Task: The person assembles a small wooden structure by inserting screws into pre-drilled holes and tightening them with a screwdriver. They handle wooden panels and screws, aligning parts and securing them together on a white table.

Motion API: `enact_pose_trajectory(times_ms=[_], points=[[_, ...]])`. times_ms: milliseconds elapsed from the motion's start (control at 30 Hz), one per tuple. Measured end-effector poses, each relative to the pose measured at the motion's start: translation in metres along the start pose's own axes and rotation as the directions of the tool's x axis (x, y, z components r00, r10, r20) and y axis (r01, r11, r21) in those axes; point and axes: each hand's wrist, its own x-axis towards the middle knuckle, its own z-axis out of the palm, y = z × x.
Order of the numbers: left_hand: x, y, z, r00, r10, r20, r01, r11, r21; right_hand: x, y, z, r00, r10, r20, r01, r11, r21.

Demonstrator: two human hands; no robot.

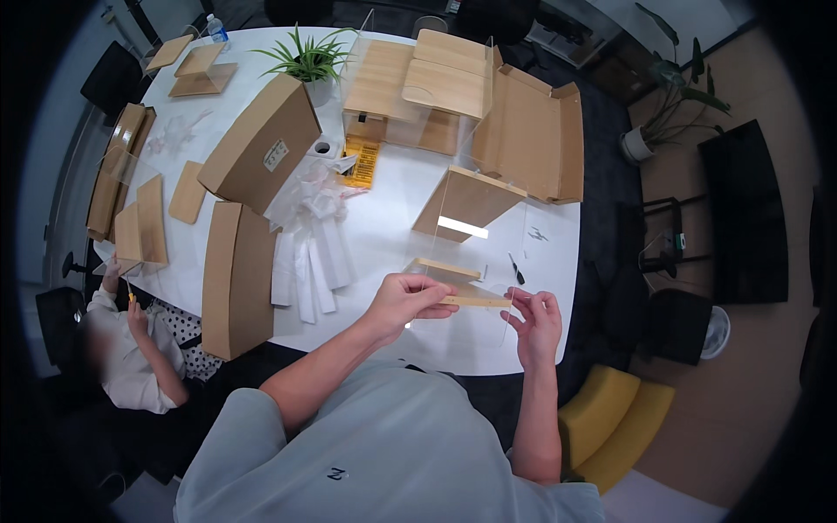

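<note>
Both hands are at the near edge of the white table (366, 336), one at each end of a light wooden board (479, 302) seen edge-on. My left hand (403, 305) is closed on the board's left end, thumb and fingers pressed together. At its right end, my right hand (536, 324) curls its fingers around the edge of a clear panel (508, 321) against the board. Just beyond stands a larger wooden board (466, 207) with clear panels at its sides. A screwdriver (518, 268) with a dark handle and some small screws (537, 234) lie to the right.
Left of my hands are brown cardboard boxes (237, 279), white foam strips (316, 270) and crumpled plastic. Farther back stand an assembled wood-and-clear shelf (379, 78), an open carton (527, 131) and a potted plant (305, 61). Another person (144, 349) sits at the left, handling similar boards.
</note>
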Motion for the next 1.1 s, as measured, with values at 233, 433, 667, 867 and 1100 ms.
enact_pose_trajectory(times_ms=[233,433,667,867,1100], points=[[0.002,0.002,0.003,1.0,0.002,0.009,-0.002,1.0,-0.008,0.028,0.04,0.009,0.991,-0.102,0.083,0.096,0.993,0.073],[0.001,0.004,0.002,1.0,0.025,0.016,-0.025,1.0,0.016,0.024,0.033,0.026,0.989,-0.144,-0.022,0.142,0.987,-0.08],[0.003,0.003,0.004,0.999,0.043,0.008,-0.043,0.998,0.042,0.02,0.024,0.029,0.995,-0.078,-0.063,0.078,0.997,0.001],[0.005,0.002,0.006,0.997,0.074,-0.006,-0.074,0.997,0.033,0.019,0.027,0.028,0.995,-0.044,-0.086,0.046,0.999,0.019],[0.005,0.004,0.006,0.998,0.067,-0.019,-0.066,0.998,0.023,0.018,0.027,0.028,0.995,-0.054,-0.085,0.058,0.997,0.041]])
